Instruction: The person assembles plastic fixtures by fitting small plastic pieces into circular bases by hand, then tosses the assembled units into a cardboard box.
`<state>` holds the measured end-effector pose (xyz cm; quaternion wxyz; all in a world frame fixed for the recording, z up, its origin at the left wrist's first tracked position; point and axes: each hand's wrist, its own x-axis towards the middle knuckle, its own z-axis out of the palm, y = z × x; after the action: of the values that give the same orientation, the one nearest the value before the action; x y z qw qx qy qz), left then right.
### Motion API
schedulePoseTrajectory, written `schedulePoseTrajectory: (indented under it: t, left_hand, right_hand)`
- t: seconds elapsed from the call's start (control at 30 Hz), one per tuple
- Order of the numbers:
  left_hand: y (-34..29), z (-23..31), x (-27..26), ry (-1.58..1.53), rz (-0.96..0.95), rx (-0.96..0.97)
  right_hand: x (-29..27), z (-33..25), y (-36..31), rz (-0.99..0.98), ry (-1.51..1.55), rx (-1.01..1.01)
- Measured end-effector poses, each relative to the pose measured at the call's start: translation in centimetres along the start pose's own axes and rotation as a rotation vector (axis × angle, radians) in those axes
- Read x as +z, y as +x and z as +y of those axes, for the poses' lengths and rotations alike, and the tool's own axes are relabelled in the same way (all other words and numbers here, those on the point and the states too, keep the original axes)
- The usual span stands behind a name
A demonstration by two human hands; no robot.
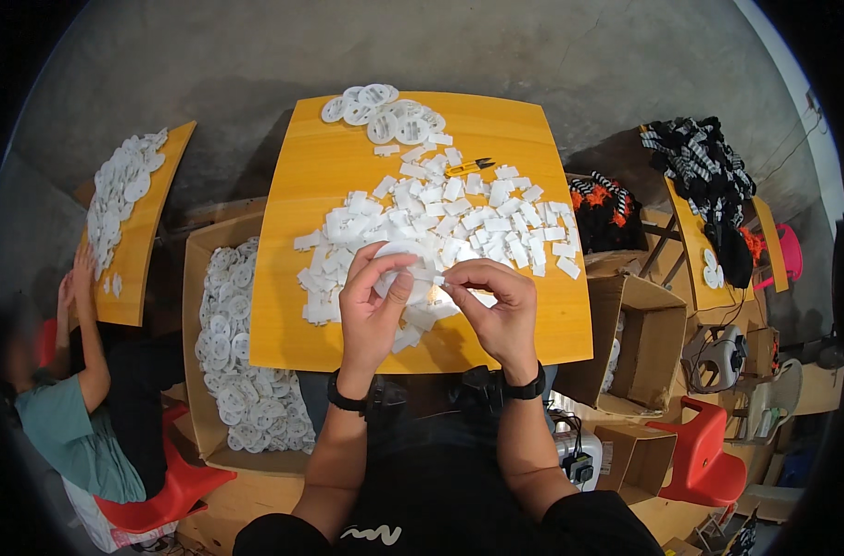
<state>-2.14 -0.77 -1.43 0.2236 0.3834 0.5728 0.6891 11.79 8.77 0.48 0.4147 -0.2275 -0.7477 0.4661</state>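
Note:
My left hand (pixel 374 301) grips a round white disc (pixel 399 255) over the near half of a yellow wooden table (pixel 306 185). My right hand (pixel 501 301) pinches a small white rectangular tag (pixel 440 278) against that disc. Both hands hover above a wide heap of white rectangular tags (pixel 450 218) spread across the table's middle. A cluster of round white discs (pixel 385 111) lies at the far edge. Yellow thread snips (pixel 468 168) rest just beyond the heap.
A cardboard box (pixel 192 278) full of white discs stands left of the table. An open box (pixel 640 334) sits on the right. A seated person (pixel 79 408) works at another yellow table (pixel 153 222) with discs. Red stools, dark knitted items and a further table are on the right.

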Motion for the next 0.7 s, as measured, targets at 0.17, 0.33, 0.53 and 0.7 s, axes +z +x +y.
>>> schedulePoseTrajectory:
  t: [0.17, 0.33, 0.53, 0.7]
  left_hand:
    - [0.2, -0.6, 0.6, -0.164, 0.080, -0.059]
    - [0.1, -1.5, 0.7, -0.316, 0.106, -0.241]
    - [0.1, -1.8, 1.5, -0.383, 0.167, -0.238]
    - [0.0, -2.4, 0.4, -0.403, 0.200, -0.289]
  right_hand:
    - [0.1, 0.0, -0.3, 0.172, 0.275, 0.165]
    - [0.5, -0.1, 0.0, 0.127, 0.485, 0.245]
    - [1.3, 0.5, -0.3, 0.016, 0.528, 0.329]
    - [1.3, 1.3, -0.3, 0.069, 0.540, 0.360]
